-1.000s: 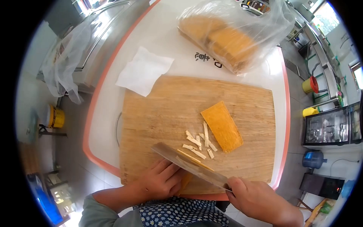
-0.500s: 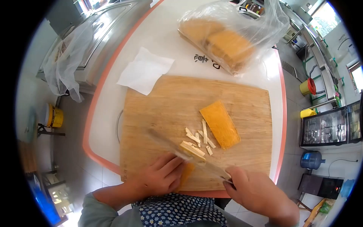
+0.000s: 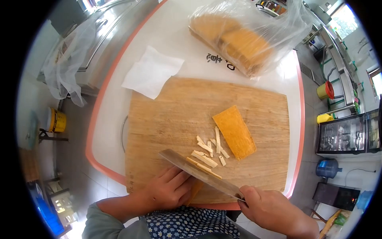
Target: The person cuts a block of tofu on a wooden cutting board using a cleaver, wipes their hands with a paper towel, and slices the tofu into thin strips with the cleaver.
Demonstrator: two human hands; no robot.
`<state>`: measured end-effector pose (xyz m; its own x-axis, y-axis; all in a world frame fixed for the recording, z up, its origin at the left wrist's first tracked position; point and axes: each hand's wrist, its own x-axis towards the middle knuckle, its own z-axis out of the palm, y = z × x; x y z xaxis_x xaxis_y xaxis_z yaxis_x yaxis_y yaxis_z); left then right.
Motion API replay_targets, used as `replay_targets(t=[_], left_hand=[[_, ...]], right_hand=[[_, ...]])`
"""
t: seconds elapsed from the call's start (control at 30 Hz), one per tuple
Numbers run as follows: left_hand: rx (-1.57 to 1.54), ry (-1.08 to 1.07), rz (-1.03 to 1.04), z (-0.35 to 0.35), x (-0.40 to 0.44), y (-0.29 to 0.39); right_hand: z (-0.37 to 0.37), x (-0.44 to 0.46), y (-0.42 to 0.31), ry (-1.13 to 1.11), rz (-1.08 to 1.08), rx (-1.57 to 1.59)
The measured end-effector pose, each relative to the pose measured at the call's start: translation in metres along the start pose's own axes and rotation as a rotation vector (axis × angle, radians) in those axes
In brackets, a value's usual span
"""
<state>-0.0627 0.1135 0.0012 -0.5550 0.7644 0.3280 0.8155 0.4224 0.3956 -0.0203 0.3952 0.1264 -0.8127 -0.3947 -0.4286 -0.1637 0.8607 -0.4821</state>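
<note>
My right hand (image 3: 266,204) is closed around the handle of a kitchen knife (image 3: 201,173), whose broad blade slants up to the left across the cutting board (image 3: 167,115). Fingers curled, my left hand (image 3: 169,189) presses down on a piece of orange-skinned dried tofu (image 3: 195,192) beside the blade; the hand and blade partly cover it. A thin strip lies along the blade's far side. Beyond it are several cut pale strips (image 3: 205,159) in a loose pile. A larger rectangular slab of dried tofu (image 3: 234,132) rests flat to their right.
A clear plastic bag (image 3: 246,44) with more orange slabs lies on the white table (image 3: 107,131) behind the board. White paper (image 3: 153,73) overlaps the board's far left corner. A steel counter (image 3: 105,51) stands at left, a glass-door cabinet (image 3: 342,135) at right.
The knife blade, blurred before, now shows sharply, against the near side of a thin strip. The right hand has shifted slightly toward me; the left hand stays on the tofu.
</note>
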Motion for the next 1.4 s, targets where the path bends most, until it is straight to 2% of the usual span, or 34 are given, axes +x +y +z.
replay_targets(t=[0.17, 0.23, 0.33, 0.43, 0.57, 0.67, 0.73, 1.27, 1.4], left_hand=[[-0.012, -0.003, -0.016, -0.001, 0.0, 0.001], [-0.01, -0.005, -0.028, -0.001, 0.001, 0.002], [-0.004, 0.027, -0.057, 0.003, 0.0, 0.004], [0.014, 0.005, -0.075, -0.002, 0.0, 0.01], [0.043, -0.021, -0.072, -0.005, -0.003, 0.011], [0.07, -0.088, -0.012, 0.0, -0.011, 0.007], [0.03, -0.063, -0.031, 0.006, -0.017, 0.008], [0.015, -0.097, -0.059, -0.006, -0.006, 0.009], [-0.016, -0.085, -0.075, -0.003, -0.008, 0.009]], right_hand=[[-0.001, 0.02, -0.002, -0.097, 0.078, 0.006], [0.014, 0.033, 0.004, -0.018, -0.012, 0.108], [0.009, 0.043, -0.003, 0.02, -0.023, 0.119], [0.005, 0.029, -0.002, 0.072, 0.028, 0.117], [0.003, 0.0, -0.002, 0.146, -0.019, 0.094], [0.013, -0.008, -0.001, 0.069, -0.022, 0.022], [0.017, -0.01, 0.0, 0.129, -0.101, 0.049], [0.006, -0.006, 0.0, 0.03, 0.013, 0.169], [0.004, 0.003, 0.002, 0.002, -0.021, 0.044]])
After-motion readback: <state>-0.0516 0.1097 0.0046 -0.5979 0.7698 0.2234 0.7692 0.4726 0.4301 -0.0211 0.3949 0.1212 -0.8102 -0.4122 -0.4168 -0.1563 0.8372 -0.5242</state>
